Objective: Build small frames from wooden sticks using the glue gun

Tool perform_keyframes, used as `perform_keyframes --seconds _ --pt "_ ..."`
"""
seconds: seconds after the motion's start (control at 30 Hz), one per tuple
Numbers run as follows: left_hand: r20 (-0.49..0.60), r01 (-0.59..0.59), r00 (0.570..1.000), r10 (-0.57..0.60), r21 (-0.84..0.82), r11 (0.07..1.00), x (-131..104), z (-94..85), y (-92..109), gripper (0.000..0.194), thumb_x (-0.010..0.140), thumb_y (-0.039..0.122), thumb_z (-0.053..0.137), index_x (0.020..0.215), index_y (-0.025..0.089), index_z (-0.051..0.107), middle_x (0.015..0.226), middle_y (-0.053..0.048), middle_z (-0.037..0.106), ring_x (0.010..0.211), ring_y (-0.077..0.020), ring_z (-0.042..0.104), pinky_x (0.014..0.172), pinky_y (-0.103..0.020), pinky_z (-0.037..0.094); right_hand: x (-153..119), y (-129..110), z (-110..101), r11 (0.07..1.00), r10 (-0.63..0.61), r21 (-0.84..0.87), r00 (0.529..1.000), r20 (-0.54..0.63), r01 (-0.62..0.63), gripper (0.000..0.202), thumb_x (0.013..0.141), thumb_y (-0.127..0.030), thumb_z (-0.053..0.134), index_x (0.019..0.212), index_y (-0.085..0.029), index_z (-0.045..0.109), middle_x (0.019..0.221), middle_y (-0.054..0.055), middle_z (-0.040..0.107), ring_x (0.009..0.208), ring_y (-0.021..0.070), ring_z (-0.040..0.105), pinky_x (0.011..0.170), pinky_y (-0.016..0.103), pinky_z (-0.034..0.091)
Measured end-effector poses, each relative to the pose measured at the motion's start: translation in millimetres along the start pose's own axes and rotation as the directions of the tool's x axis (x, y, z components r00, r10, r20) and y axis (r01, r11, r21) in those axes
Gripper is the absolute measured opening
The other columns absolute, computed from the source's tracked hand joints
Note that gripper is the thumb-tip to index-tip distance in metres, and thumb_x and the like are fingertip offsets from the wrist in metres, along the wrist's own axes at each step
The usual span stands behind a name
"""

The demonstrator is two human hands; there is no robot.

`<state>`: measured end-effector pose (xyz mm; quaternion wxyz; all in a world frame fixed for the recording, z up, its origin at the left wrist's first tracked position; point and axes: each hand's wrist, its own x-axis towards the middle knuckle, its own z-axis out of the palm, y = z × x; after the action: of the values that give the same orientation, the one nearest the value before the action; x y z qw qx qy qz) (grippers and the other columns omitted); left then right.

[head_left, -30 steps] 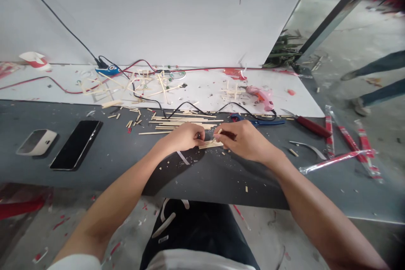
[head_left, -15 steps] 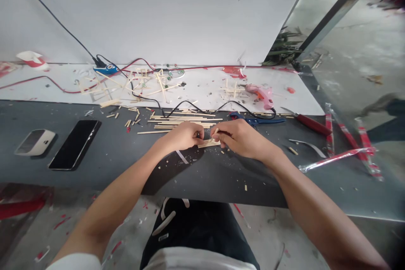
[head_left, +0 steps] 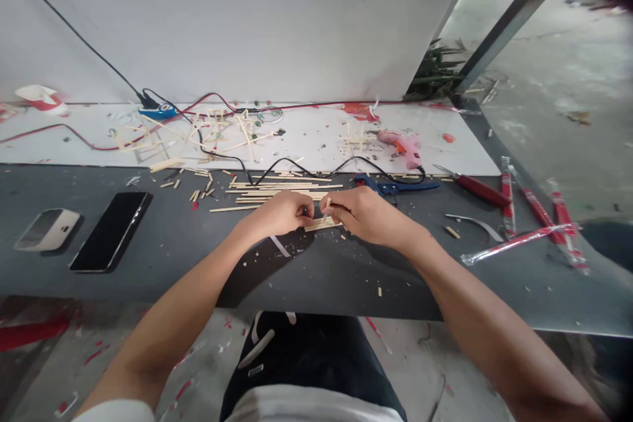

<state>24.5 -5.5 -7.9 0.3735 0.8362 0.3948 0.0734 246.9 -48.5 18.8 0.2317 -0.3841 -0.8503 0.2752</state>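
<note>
The left hand [head_left: 283, 213] is bent at the dark grey desk [head_left: 316, 280], its fingers curled and their tips at the left end of a flat row of short pale wooden sticks [head_left: 323, 225]; whether it grips them I cannot tell. The right hand [head_left: 364, 214] pinches one short, pale, upright wooden stick [head_left: 327, 209] between thumb and fingers, just above that row, which lies on the desk between the two hands. Just beyond them lies a loose bundle of long, thin, pale wooden sticks [head_left: 277, 188], with a blue-handled metal tool [head_left: 410, 187] to its right. Farther back, a pink plastic glue gun [head_left: 406, 147] rests on a white board [head_left: 435, 159]. A red-handled pointed knife [head_left: 482, 190] lies well to the right, and a black rectangular phone [head_left: 109, 232] well to the left.
</note>
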Motion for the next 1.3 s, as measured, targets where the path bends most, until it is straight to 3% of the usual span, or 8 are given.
perform_keyframes --seconds 0.23,0.37,0.47,0.63,0.77,1.07,1.17,1.3 --pt "0.024 0.017 1.000 -0.017 0.004 1.000 2.1 -2.0 1.7 0.008 0.080 0.023 0.067 0.075 0.019 0.063 0.066 0.003 0.055 0.060 -0.0115 0.042 0.058 -0.026 0.027 4.2 -3.6 -1.8 0.997 0.058 -0.046 0.996 0.072 -0.055 0.022 0.098 -0.018 0.045 0.078 -0.017 0.055 0.066 0.002 0.058 0.060 0.0124 0.046 0.061 0.027 0.027" --pt "0.029 0.026 0.999 -0.026 0.000 1.000 1.8 -2.8 0.0 0.005 0.079 0.023 0.068 0.079 0.019 0.065 0.067 0.003 0.055 0.061 -0.0120 0.043 0.058 -0.026 0.028 2.8 -4.5 -1.9 0.996 0.079 -0.036 0.995 0.057 -0.077 0.023 0.098 -0.019 0.047 0.076 -0.018 0.055 0.064 0.001 0.057 0.059 0.0122 0.045 0.061 0.027 0.026" --pt "0.027 0.054 0.998 -0.055 0.023 0.998 0.6 -4.0 3.3 0.003 0.080 0.023 0.067 0.080 0.020 0.066 0.065 0.003 0.054 0.059 -0.0121 0.044 0.058 -0.026 0.027 0.3 -2.5 -3.0 0.998 0.049 -0.038 0.999 0.006 -0.048 0.026 0.100 -0.023 0.048 0.076 -0.017 0.058 0.067 0.002 0.060 0.061 0.0123 0.047 0.062 0.027 0.029" --pt "0.057 0.085 0.994 -0.091 0.099 0.991 -0.9 -9.2 15.0 0.003 0.082 0.023 0.067 0.080 0.020 0.067 0.064 0.003 0.055 0.055 -0.0114 0.042 0.058 -0.027 0.026 -3.6 4.5 -10.6 0.999 0.032 0.003 0.999 0.034 -0.033 0.015 0.094 -0.018 0.055 0.087 -0.018 0.068 0.072 0.001 0.065 0.062 0.0119 0.049 0.062 0.025 0.034" --pt "0.072 0.061 0.995 -0.068 0.102 0.993 -1.8 -12.0 16.3 0.006 0.085 0.025 0.067 0.083 0.020 0.068 0.063 0.003 0.055 0.053 -0.0111 0.043 0.057 -0.027 0.028 -6.0 9.0 -16.2 0.993 0.110 0.036 0.993 -0.041 -0.108 0.020 0.090 -0.018 0.061 0.106 -0.018 0.072 0.077 0.002 0.071 0.066 0.0133 0.059 0.065 0.025 0.041" --pt "-0.093 -0.020 0.995 0.038 0.193 0.981 -0.5 -5.9 3.3 0.015 0.096 0.028 0.055 0.102 0.019 0.065 0.059 0.004 0.055 0.051 -0.0118 0.046 0.058 -0.027 0.029 -8.1 6.5 -17.3 0.999 0.031 -0.023 0.963 -0.268 -0.039 0.019 0.095 -0.031 0.060 0.096 -0.017 0.073 0.076 0.003 0.067 0.064 0.0130 0.052 0.061 0.028 0.040" --pt "-0.056 -0.003 0.998 0.013 0.190 0.982 -2.8 -8.7 8.0 0.017 0.095 0.033 0.057 0.092 0.019 0.066 0.061 0.003 0.056 0.052 -0.0115 0.045 0.057 -0.027 0.028 -7.8 4.0 -16.7 1.000 0.016 -0.018 0.962 -0.272 -0.021 0.021 0.097 -0.031 0.057 0.096 -0.017 0.073 0.086 0.006 0.073 0.069 0.0139 0.058 0.063 0.027 0.042" --pt "0.075 0.009 0.997 -0.023 0.190 0.982 -6.7 -10.8 14.1 0.028 0.081 0.046 0.075 0.079 0.019 0.066 0.062 0.002 0.057 0.053 -0.0116 0.045 0.054 -0.027 0.025 -6.4 7.4 -15.1 0.997 0.034 -0.055 0.968 -0.250 -0.049 0.021 0.097 -0.023 0.054 0.092 -0.017 0.073 0.090 0.006 0.075 0.075 0.0148 0.064 0.069 0.027 0.044"
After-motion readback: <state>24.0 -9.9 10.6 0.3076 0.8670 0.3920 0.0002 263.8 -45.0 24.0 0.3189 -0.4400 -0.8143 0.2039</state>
